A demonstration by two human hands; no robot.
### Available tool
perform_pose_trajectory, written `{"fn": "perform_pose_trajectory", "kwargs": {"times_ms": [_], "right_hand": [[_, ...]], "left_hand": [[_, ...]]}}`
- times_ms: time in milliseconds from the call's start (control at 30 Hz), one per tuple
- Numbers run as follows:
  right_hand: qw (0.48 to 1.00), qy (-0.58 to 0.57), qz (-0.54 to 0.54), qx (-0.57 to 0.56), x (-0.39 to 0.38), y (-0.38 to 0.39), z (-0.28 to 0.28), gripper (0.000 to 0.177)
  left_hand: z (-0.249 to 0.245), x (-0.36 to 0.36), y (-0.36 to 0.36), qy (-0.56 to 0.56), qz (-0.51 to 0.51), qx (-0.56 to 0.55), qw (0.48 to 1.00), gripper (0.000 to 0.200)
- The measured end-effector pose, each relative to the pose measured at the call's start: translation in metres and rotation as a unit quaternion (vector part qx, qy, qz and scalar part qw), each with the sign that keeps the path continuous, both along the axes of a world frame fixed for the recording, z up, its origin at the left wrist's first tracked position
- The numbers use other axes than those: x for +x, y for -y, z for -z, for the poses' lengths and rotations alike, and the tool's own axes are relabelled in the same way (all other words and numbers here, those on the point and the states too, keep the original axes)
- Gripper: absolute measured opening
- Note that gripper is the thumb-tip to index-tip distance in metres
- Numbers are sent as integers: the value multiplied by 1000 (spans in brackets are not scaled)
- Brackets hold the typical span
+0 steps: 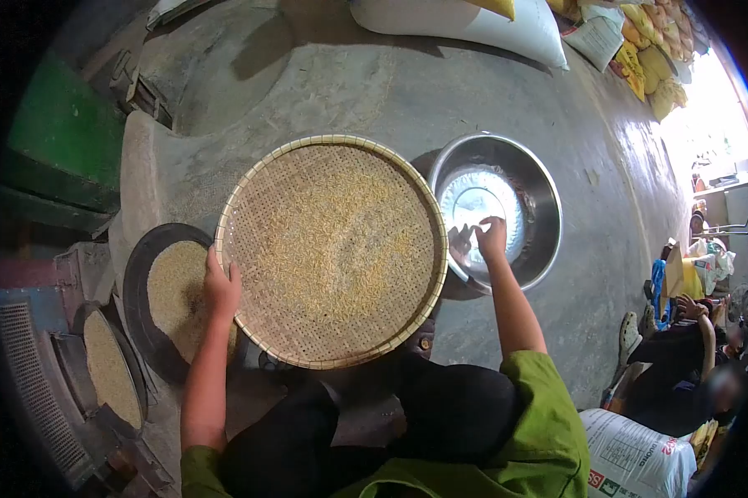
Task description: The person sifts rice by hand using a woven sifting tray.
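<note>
A round woven tray (258, 224) with yellowish grain spread over it is above my lap. My left hand (222, 286) grips its left rim, thumb on the upper side. On the right, my right hand (492, 237) is over a shiny metal basin (542, 224), its fingers bent together; whether anything small is between them I cannot make out. The basin stands on the floor, close to the tray's right edge. A dark round pan (137, 257) holding grain is partly hidden under the tray's left side and my left forearm.
A second grain-filled container (108, 365) and a green box (63, 137) are at the left. White sacks lie at the top (465, 29) and bottom right (640, 452). Another person (673, 382) sits at the right, beside shoes and bags.
</note>
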State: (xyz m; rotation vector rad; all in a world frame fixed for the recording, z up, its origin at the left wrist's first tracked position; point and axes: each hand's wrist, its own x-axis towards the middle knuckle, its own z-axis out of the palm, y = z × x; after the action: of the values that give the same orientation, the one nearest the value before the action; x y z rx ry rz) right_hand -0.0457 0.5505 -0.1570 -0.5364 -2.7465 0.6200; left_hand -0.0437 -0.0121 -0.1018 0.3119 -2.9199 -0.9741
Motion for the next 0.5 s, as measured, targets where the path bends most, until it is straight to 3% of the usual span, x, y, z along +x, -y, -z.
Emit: {"fn": "perform_pose_trajectory", "kwargs": {"times_ms": [33,100,167,233,333,400,500], "right_hand": [[1000,-9,-15,5,-11,1,-6,11],[992,-16,-49,-114,-32,15,-32,15],[989,-77,-114,-51,-49,41,-56,20],[973,-66,-187,-118,-59,77,-91,25],[964,-53,-250,-74,-63,110,-92,24],[948,38,-317,3,-66,120,-93,15],[947,55,-314,51,-74,121,-83,11]], "left_hand": [[2,0,1,-11,8,-2,1000,57],[3,-1,2,2,6,-4,1000,57],[3,0,1,15,-3,-3,1000,57],[-3,-1,-2,50,-15,-17,998,56],[-2,-2,-2,55,-21,-2,998,56],[-3,-1,-3,60,-22,-12,998,56],[-5,0,-3,48,-17,-19,999,56]]}}
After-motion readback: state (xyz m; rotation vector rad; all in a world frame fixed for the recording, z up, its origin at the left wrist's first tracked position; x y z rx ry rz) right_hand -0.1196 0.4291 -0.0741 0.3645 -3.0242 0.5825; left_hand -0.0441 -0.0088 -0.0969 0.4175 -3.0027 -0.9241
